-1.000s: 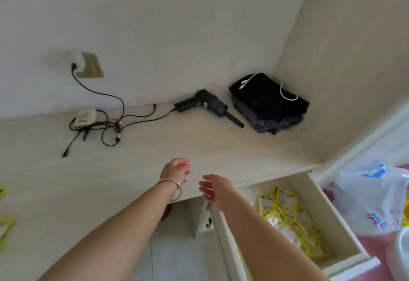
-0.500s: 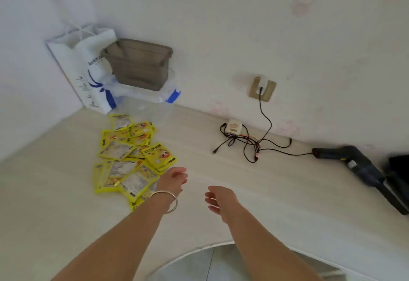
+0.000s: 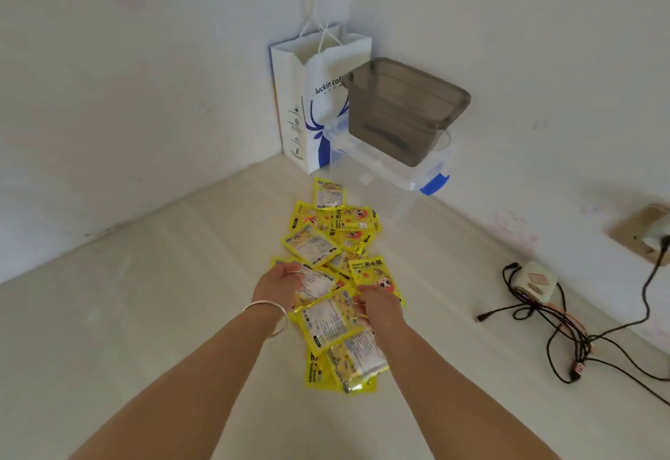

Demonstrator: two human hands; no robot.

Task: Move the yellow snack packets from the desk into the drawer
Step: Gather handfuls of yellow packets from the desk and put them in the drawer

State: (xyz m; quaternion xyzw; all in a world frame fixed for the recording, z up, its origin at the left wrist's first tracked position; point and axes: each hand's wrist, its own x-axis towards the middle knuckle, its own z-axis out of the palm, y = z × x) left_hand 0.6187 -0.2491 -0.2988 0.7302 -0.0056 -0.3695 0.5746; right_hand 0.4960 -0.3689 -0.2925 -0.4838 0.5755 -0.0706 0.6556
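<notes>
- Step in hand, as a judgement: gathering another batch of yellow packets from the desk, both hands down on the near part of the heap.
- Left hand with curled fingers over the left edge of one packet, seemingly gripping it; silver bracelet on the wrist.
- Right hand with fingers bent around the edge of the packets on the right side, grasping them.
- Packets spread in a loose, overlapping heap near the desk corner, from just in front of the clear box down to between the two forearms.
- Drawer not in view here; destination hidden from this angle.
- Next move, as a judgement: squeezing the two hands toward each other to bunch several packets, lifting them together, then turning toward the drawer.
- Possible trouble: slippery packets sliding out from the bundle.
- Packets: flat, rectangular, glossy foil or plastic, some with printed cartoon face up, others with white label side up; thin and flexible, slightly puffed.
- Desk: pale, matte, with faint wood-like grain.
- Behind the heap: clear plastic box with blue clip, a smoky grey bin stacked on top, hard and translucent.
- White paper bag with blue print and string handles, standing upright in the corner.
- At right: thin black cables tangled beside a small white adapter.
</notes>
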